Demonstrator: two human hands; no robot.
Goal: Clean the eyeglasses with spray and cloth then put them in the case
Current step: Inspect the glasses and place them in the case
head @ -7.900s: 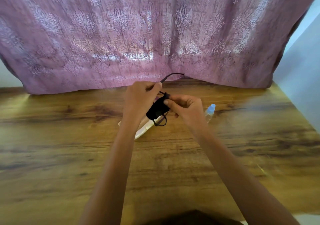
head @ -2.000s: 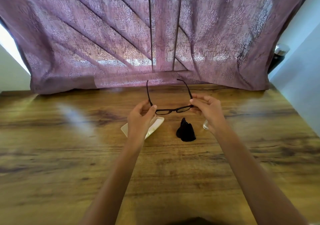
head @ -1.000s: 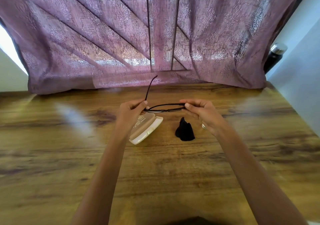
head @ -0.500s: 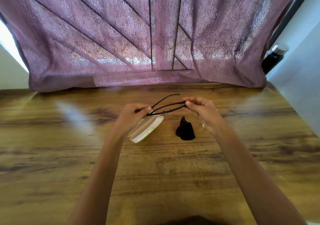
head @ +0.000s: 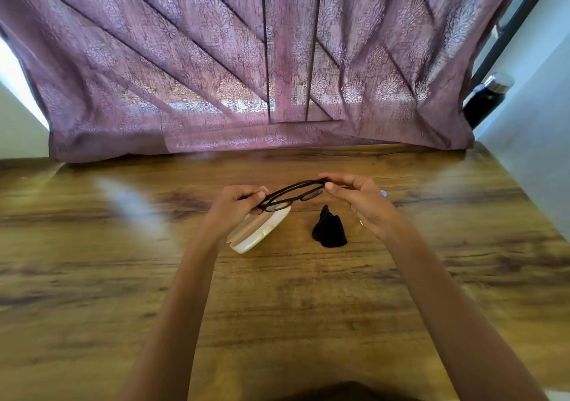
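The cream eyeglass case [head: 262,231] lies on the wooden table [head: 308,292], a beige half and a white half side by side. Whether it is open cannot be told, and nothing shows inside it. The eyeglasses [head: 293,195] are held in the air just above the case's far end. They have a thin black frame with clear lenses and both temples folded in. Their long axis runs slantwise, the lower end over the case and the other end rising to the right of it. The left hand [head: 237,206] pinches the lower end and the right hand [head: 361,203] pinches the raised end between thumb and fingertips. A crumpled black cloth [head: 329,229] sits on the table just right of the case. Farther right of the case, the blue cap of the spray bottle [head: 383,193] peeks from behind the right hand.
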